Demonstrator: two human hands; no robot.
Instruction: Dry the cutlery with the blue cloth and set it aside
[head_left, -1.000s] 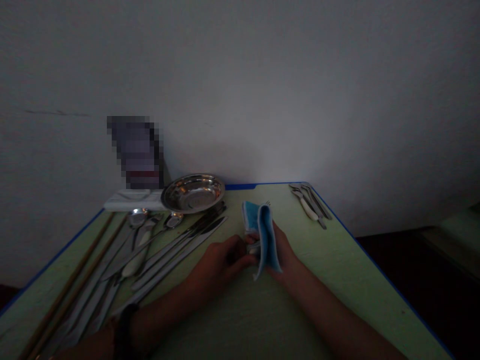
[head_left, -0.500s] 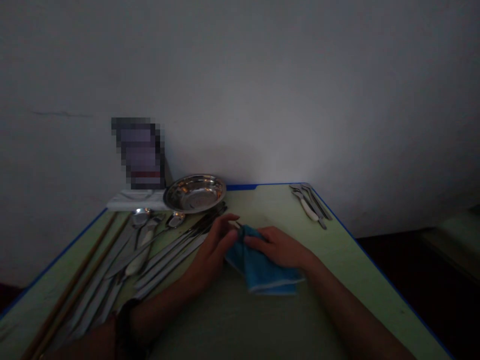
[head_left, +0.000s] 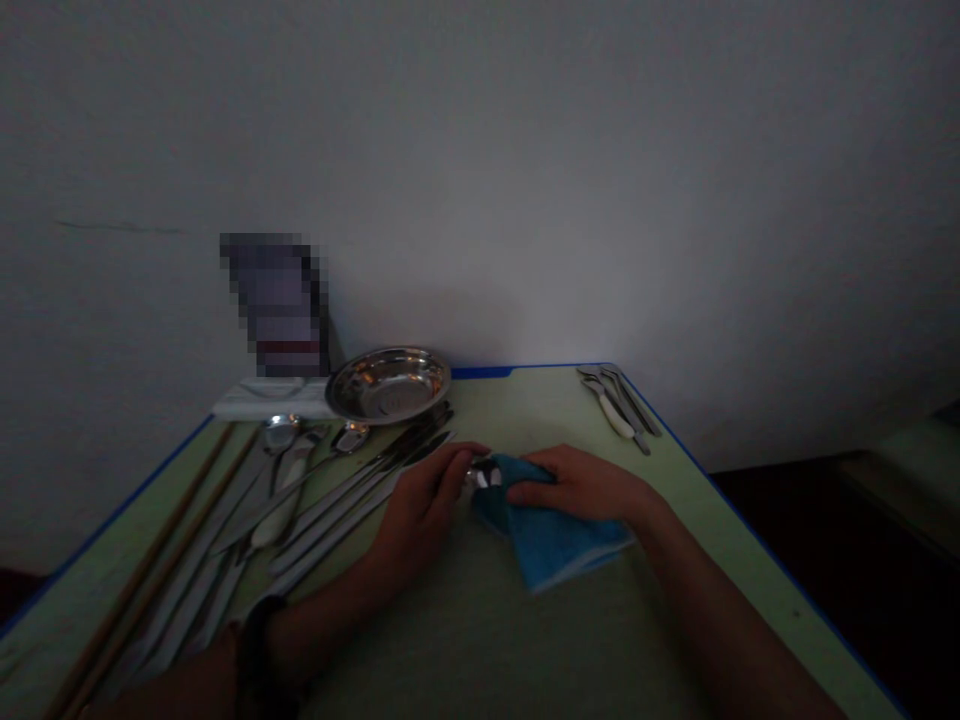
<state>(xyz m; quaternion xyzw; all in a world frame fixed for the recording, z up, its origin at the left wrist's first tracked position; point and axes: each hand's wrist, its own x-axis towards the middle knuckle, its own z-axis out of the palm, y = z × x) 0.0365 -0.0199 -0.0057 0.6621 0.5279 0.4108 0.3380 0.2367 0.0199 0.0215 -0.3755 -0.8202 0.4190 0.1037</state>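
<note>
My left hand [head_left: 421, 505] is closed, its fingertips pinching the end of a shiny metal spoon [head_left: 486, 476] over the middle of the table. Only the rounded, gleaming part of the spoon shows; the fingers and the cloth hide the rest. A blue cloth [head_left: 566, 545] with a pale edge hangs from my right hand [head_left: 589, 484], whose thumb and fingers are closed on it. The cloth lies against the right side of the spoon.
Left on the green table [head_left: 480, 640] lie several knives [head_left: 337, 530], a ladle [head_left: 283, 432], a white-handled utensil [head_left: 281, 505] and wooden chopsticks [head_left: 161, 540]. A metal bowl [head_left: 390, 390] stands behind. More cutlery [head_left: 619, 410] lies back right. A blurred-out device [head_left: 281, 305] leans on the wall.
Both hands have shifted slightly, the right one moving right with the cloth. More of the shiny spoon now shows between them, and the left fingers have closed in on it.
</note>
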